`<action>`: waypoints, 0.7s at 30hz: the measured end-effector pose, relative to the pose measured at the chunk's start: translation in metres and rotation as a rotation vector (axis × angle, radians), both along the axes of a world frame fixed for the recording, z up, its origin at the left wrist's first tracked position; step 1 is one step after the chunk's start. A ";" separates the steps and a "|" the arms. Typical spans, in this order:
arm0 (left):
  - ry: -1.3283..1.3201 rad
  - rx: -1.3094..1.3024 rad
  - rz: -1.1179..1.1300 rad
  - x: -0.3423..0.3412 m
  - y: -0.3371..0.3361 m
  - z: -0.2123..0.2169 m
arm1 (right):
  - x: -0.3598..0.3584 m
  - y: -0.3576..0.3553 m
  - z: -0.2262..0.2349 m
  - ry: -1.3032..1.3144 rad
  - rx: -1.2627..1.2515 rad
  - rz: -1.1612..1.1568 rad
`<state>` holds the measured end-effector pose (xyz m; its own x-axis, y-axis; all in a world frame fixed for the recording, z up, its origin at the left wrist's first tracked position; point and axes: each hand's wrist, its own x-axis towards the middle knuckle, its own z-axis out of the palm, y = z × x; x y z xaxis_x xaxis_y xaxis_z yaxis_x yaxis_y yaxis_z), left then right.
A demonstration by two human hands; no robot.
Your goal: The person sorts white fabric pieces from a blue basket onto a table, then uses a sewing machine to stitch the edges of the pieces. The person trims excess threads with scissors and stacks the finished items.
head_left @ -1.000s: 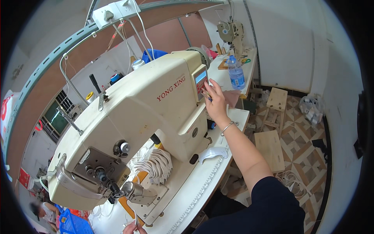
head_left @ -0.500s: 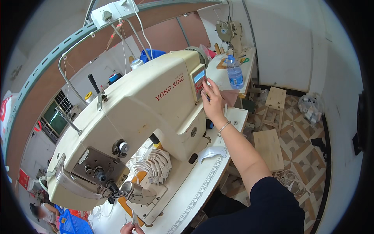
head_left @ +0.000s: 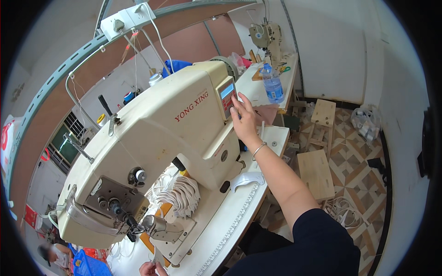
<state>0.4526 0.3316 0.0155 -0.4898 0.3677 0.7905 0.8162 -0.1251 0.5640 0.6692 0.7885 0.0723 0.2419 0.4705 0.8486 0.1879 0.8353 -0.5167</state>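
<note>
A cream industrial sewing machine (head_left: 156,119) fills the middle of the view. My right hand (head_left: 244,120) is raised at its control panel (head_left: 227,97), a small unit with a lit screen and red keys. The fingers are spread, with the fingertips at the keys; nothing is held. Low at the bottom edge, my left hand (head_left: 151,269) pinches a thin white piece (head_left: 158,254), partly cut off by the frame, just below the needle area. Behind the machine's metal post (head_left: 161,228) lies a stack of white curved fabric pieces (head_left: 182,197).
One white curved piece (head_left: 247,180) lies on the white table by a measuring tape (head_left: 229,232). A water bottle (head_left: 273,85) stands on the far table near another sewing machine (head_left: 267,39). Wooden stools (head_left: 316,175) are at right. Another person (head_left: 57,255) sits by a blue basket (head_left: 90,264).
The view has shifted slightly, so the machine sits a little further left. My right hand stays at the panel, its fingers slightly moved over the keys. My left hand still pinches the white piece.
</note>
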 end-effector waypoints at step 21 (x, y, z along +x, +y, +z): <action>-0.380 0.161 0.237 -0.046 -0.041 0.006 | -0.006 -0.011 -0.023 -0.197 0.097 -0.223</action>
